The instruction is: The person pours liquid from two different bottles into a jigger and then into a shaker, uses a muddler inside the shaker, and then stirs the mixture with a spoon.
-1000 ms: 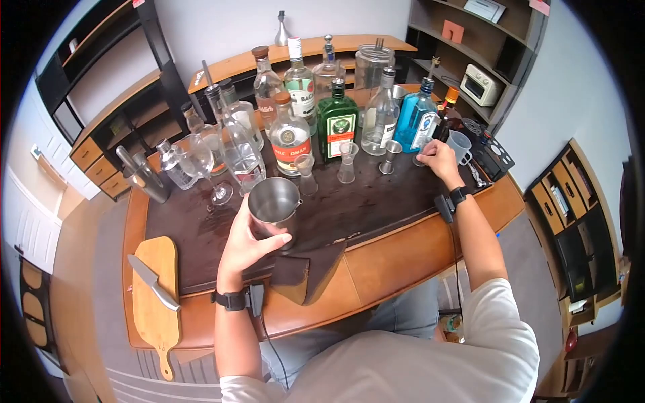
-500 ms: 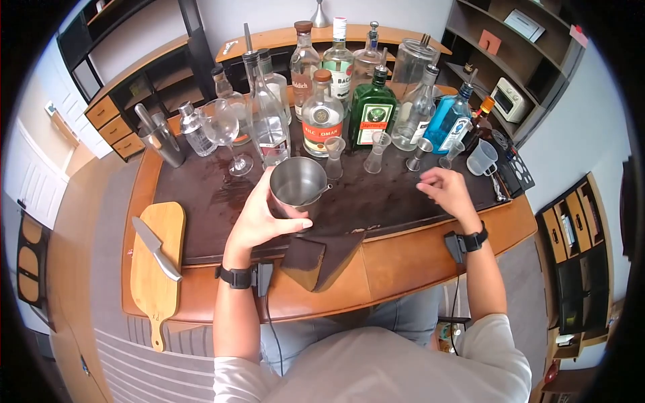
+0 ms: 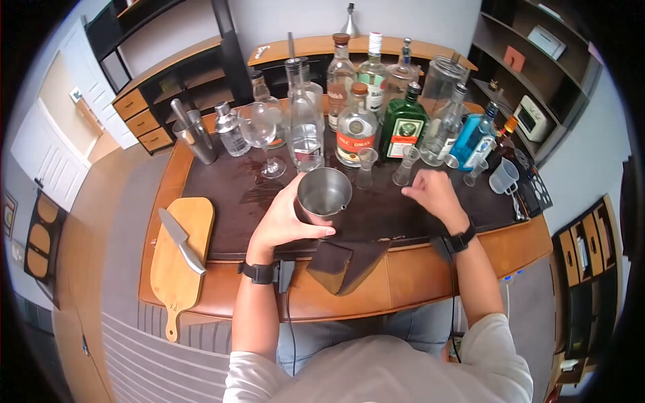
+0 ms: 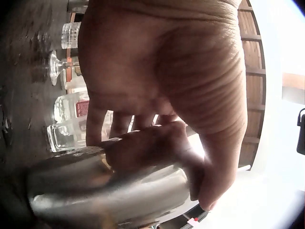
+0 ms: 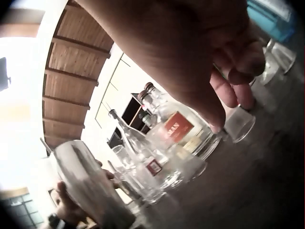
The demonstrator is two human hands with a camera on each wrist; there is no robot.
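Observation:
My left hand (image 3: 282,221) holds a metal shaker tin (image 3: 324,191) upright over the near part of the table, its fingers round the side and the thumb across the front. Inside, the tin shows bare grey metal. In the left wrist view the tin's shiny wall (image 4: 119,200) lies under the palm. My right hand (image 3: 437,191) hovers with loosely curled fingers and holds nothing. Nearest to it are clear hourglass jiggers (image 3: 405,168), one overlapped by its fingers (image 5: 231,93) in the right wrist view. Another clear jigger (image 3: 365,168) stands further left.
Behind stand several bottles, including a green one (image 3: 405,127) and a blue one (image 3: 474,138). A stemmed glass (image 3: 272,166) and a cocktail shaker (image 3: 233,134) are at the left. A knife (image 3: 181,240) lies on a cutting board (image 3: 176,282). A dark folded cloth (image 3: 346,265) hangs at the front edge.
My right hand has left the small jigger at the far right and moved left, toward the middle jiggers. The left hand keeps hold of the shaker tin. The head view has shifted.

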